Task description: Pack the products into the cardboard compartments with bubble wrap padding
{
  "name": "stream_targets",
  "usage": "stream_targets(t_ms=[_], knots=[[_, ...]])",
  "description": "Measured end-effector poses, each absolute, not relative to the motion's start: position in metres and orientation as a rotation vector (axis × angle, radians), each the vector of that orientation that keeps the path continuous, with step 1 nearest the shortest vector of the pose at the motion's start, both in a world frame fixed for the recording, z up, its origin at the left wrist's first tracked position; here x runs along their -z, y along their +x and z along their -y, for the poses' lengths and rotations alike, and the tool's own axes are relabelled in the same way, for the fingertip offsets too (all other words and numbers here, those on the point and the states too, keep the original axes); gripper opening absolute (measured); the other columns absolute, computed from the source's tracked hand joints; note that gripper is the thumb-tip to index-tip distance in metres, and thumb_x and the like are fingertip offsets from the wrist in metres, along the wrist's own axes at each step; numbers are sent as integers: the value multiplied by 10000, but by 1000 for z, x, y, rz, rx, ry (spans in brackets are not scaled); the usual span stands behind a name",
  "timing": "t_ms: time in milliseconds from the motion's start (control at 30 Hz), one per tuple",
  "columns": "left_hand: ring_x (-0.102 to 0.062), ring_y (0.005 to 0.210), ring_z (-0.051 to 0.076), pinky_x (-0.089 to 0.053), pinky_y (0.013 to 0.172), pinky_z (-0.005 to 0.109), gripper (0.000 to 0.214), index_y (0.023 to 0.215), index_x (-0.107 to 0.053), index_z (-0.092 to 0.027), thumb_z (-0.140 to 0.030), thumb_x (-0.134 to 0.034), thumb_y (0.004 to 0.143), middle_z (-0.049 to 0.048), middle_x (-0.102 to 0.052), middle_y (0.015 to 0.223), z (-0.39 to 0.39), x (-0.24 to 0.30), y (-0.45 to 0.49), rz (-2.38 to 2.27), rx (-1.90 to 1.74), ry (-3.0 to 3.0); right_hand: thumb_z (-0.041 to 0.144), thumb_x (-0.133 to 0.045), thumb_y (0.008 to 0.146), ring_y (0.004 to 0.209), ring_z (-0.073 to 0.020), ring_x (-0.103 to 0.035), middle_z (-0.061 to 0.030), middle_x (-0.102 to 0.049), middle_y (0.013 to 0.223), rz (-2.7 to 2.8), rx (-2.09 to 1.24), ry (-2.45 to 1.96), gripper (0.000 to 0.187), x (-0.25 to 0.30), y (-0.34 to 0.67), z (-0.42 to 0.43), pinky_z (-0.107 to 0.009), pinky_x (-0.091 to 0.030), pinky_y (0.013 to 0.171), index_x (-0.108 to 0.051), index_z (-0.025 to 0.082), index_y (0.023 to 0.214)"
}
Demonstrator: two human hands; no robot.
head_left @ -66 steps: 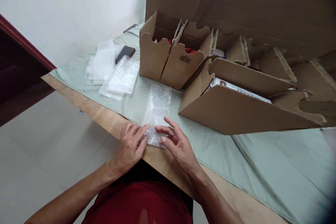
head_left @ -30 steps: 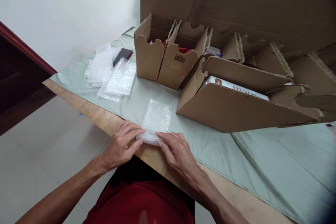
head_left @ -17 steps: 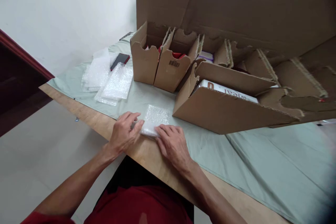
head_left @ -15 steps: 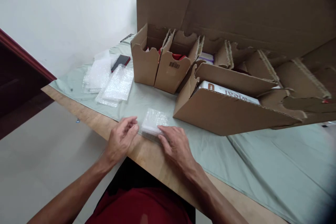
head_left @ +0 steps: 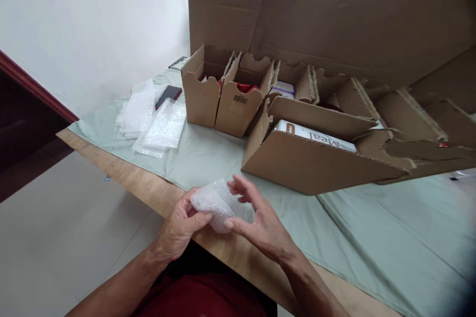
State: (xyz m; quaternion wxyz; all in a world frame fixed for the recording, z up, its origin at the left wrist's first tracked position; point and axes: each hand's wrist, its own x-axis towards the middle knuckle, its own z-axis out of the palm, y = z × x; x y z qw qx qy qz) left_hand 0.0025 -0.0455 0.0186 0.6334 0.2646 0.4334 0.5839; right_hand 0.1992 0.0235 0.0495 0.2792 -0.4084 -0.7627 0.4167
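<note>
A folded piece of clear bubble wrap (head_left: 212, 201) is lifted just over the table's front edge. My left hand (head_left: 181, 225) pinches its left side, thumb on top and fingers behind. On the other side, my right hand (head_left: 262, 223) has its thumb and fingers spread apart. The right thumb tip is at the wrap's lower right edge, and I cannot tell whether it presses on it. Whether anything lies inside the folds cannot be made out.
More bubble wrap sheets (head_left: 160, 126) lie at the left near a dark phone with a red edge (head_left: 168, 96). Cardboard bins (head_left: 238, 109) stand in a row before a tall cardboard panel (head_left: 316, 15). A nearer bin (head_left: 320, 166) holds a white box (head_left: 316, 134). Pale green cloth (head_left: 201, 156) covers the table.
The bubble wrap has been picked up from the cloth and brought closer to me. My left hand has taken hold of it. My right hand has come off its top and spread its fingers.
</note>
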Motion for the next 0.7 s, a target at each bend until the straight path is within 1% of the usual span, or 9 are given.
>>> stream_targets(t_ms=[33, 100, 133, 200, 267, 333, 433, 567, 700], knots=[[-666, 926, 165, -520, 835, 250, 412, 1114, -710, -212, -343, -870, 758, 22, -745, 986, 47, -21, -1, -1014, -1293, 661, 381, -777, 838, 1066, -251, -685, -73, -736, 1226, 2073, -1156, -1066, 521, -51, 199, -24, -405, -525, 921, -628, 252, 1321], [-682, 964, 197, -535, 833, 271, 443, 1152, -699, -215, -341, -848, 754, 42, -752, 1036, 45, -29, -10, -1063, -1168, 805, 251, -710, 884, 907, -203, -681, -22, -770, 995, 2145, -1140, -1024, 182, -54, 197, -24, -369, -502, 871, -716, 240, 1066], [-686, 1000, 219, -540, 845, 286, 466, 1172, -697, -217, -330, -837, 741, 53, -754, 1079, 43, -35, -15, -1110, -1095, 898, 204, -685, 895, 867, -190, -671, -9, -766, 934, 2183, -1115, -1002, 100, -55, 196, -24, -363, -488, 863, -723, 233, 983], [-685, 1029, 247, -547, 849, 307, 447, 1157, -716, -220, -293, -795, 724, 60, -756, 1108, 36, -49, -23, -1242, -947, 1117, 158, -679, 896, 827, -178, -666, 2, -764, 889, 2256, -1084, -949, 98, -56, 194, -24, -360, -473, 861, -728, 228, 943], [-686, 932, 233, -546, 787, 303, 330, 1046, -754, -223, -269, -742, 719, 38, -762, 994, 27, -63, -30, -1376, -829, 1316, 156, -686, 900, 845, -180, -679, 2, -768, 900, 2280, -1041, -907, 113, -58, 197, -25, -361, -472, 875, -733, 231, 970], [-667, 811, 207, -534, 711, 290, 208, 915, -763, -222, -281, -732, 718, 17, -742, 853, 16, -77, -38, -1442, -826, 1406, 192, -692, 909, 918, -195, -693, -19, -770, 1004, 2231, -935, -920, 162, -58, 205, -27, -367, -481, 894, -728, 241, 1060], [-664, 768, 177, -544, 700, 270, 197, 891, -755, -234, -314, -794, 716, 1, -734, 815, -7, -102, -51, -1411, -1157, 1281, 255, -663, 937, 985, -207, -703, -58, -747, 1132, 2095, -767, -1005, 243, -51, 226, -29, -364, -514, 887, -696, 244, 1177], [-640, 737, 139, -546, 664, 235, 180, 908, -746, -225, -267, -809, 745, -1, -711, 815, -56, -154, -49, -1173, -1683, 1129, 248, -584, 967, 854, -190, -722, -48, -767, 1005, 2033, -657, -1077, 173, -27, 250, -32, -331, -558, 793, -710, 241, 1086], [-608, 696, 117, -490, 546, 203, 207, 849, -707, -166, -267, -817, 706, 15, -684, 819, -105, -199, -8, -1042, -1755, 1213, 211, -550, 963, 895, -204, -742, -61, -775, 995, 2022, -545, -1082, 176, 3, 260, -36, -339, -573, 804, -707, 224, 1040]])
